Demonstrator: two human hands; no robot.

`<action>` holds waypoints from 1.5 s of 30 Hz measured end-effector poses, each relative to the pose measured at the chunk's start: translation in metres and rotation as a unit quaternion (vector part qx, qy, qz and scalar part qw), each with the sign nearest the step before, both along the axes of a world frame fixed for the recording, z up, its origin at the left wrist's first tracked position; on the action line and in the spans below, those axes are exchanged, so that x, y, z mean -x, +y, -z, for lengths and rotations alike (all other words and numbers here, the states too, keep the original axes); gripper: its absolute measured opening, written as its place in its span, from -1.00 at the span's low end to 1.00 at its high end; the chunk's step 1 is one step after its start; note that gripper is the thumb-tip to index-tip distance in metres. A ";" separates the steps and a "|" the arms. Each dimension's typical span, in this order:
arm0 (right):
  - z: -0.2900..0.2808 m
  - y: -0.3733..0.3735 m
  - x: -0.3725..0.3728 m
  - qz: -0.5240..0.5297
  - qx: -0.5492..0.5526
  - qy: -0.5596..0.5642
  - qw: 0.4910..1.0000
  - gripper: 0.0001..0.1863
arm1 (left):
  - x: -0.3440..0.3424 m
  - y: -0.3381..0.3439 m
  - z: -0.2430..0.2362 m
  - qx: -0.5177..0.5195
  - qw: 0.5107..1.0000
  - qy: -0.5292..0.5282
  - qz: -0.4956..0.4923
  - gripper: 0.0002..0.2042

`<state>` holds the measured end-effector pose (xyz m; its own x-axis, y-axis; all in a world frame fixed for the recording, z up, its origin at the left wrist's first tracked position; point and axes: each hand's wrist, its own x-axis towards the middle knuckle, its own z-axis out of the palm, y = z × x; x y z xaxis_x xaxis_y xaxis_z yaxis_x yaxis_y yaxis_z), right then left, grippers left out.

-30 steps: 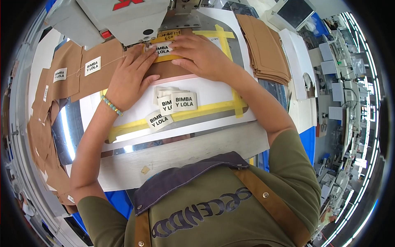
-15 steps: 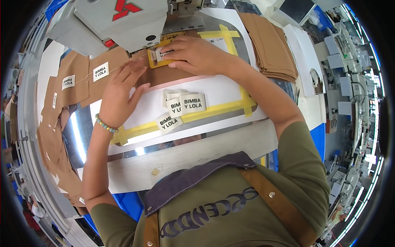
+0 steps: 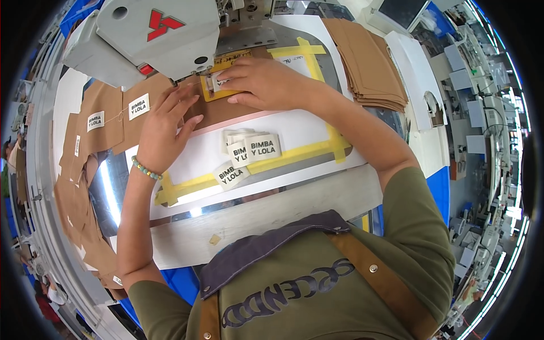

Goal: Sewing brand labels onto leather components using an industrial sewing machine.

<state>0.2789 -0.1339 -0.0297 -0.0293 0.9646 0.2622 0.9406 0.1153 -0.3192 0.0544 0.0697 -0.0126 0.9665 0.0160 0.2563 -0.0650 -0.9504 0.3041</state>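
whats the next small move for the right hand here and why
Probably lift the right hand slightly to check that the white label sits square in the yellow frame: the hand covers much of the label, so its alignment cannot be fully seen. The left hand is spread over the brown piece beside the frame, apparently able to steady it.

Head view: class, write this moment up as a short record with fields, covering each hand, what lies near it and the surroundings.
Left hand: fingers spread, near the white machine head; contact unclear
Right hand: fingers over a white label in a yellow frame; grip unclear
Under the frame: brown piece
Toward the person: loose labels, some overlapping, on a white sheet and yellow tape
Left side: brown pieces bearing white labels
Right side: brown stack
Worn: bead bracelet, left wrist
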 end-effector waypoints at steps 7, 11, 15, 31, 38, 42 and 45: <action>0.006 0.008 -0.003 0.027 -0.005 -0.037 0.999 -0.63 | 0.003 0.009 0.006 -0.007 1.000 0.002 -0.005 -0.59; 0.003 0.012 -0.008 0.029 0.012 -0.017 0.999 -0.63 | 0.003 0.012 0.006 -0.016 1.000 -0.024 -0.002 -0.56; 0.005 0.018 -0.008 0.033 0.011 -0.034 0.999 -0.58 | 0.003 0.015 0.004 -0.006 0.999 -0.007 -0.043 -0.44; -0.001 -0.064 -0.061 0.197 -0.152 -0.083 0.965 -0.67 | 0.006 0.037 0.010 0.090 0.985 0.000 -0.149 -0.51; 0.009 -0.062 -0.080 0.234 -0.166 -0.064 0.956 -0.72 | 0.004 0.047 0.037 -0.090 0.988 -0.113 -0.059 -0.49; 0.012 -0.066 -0.087 0.232 -0.166 -0.037 0.958 -0.72 | -0.005 0.016 0.024 -0.064 0.996 -0.060 -0.016 -0.57; 0.016 -0.066 -0.089 0.236 -0.166 -0.021 0.957 -0.73 | -0.009 0.009 0.019 -0.073 0.997 -0.038 0.007 -0.58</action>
